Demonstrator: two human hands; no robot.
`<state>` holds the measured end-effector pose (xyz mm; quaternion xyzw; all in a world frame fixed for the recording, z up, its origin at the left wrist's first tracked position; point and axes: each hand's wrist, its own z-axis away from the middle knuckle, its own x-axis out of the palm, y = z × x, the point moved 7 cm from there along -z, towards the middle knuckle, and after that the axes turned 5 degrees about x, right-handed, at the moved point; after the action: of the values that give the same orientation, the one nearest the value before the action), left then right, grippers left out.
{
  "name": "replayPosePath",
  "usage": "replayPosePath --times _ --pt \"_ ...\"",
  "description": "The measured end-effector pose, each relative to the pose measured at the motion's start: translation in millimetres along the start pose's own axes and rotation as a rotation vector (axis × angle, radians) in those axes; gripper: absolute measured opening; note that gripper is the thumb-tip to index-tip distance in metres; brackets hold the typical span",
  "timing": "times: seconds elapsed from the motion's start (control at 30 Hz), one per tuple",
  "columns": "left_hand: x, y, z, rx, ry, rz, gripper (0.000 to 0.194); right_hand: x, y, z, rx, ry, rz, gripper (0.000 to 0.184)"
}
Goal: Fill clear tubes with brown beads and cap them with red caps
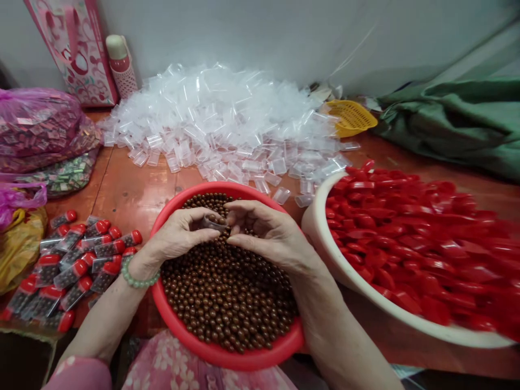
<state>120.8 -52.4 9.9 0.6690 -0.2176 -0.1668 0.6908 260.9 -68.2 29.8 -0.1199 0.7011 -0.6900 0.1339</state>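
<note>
My left hand [182, 233], with a green bead bracelet [138, 279] at its wrist, pinches a small clear plastic container [212, 223] between thumb and fingers. Brown balls show at the container's mouth. My right hand [270, 230] is curled close to that mouth, thumb below and fingers above, with brown balls in its grasp; part of the grasp is hidden. Both hands are over a red basin [227, 357] holding a heap of shiny brown balls [231, 292]. The basin rests against my lap.
Clear empty containers [227, 119] are piled at the back. A white tub [325, 216] of red caps [406, 244] stands right. Filled, red-capped containers [77, 260] lie left, near pink plastic bags [40, 124]. A yellow basket [351, 116] and green cloth [455, 124] are behind.
</note>
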Motion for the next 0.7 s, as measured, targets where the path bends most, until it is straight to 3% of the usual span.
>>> replayPosePath --times 0.23,0.43,0.7 --pt "-3.5 -0.1 0.7 0.011 0.049 0.027 0.028 2.8 0.4 -2.8 -0.008 -0.004 0.101 0.042" --pt "0.4 0.6 -2.8 0.047 -0.023 -0.007 0.022 6.5 -1.3 -5.8 -0.048 -0.021 0.193 0.044" --pt "1.8 -1.6 -1.3 0.081 -0.076 -0.002 0.028 12.4 -9.2 -11.7 -0.163 -0.065 0.36 0.033"
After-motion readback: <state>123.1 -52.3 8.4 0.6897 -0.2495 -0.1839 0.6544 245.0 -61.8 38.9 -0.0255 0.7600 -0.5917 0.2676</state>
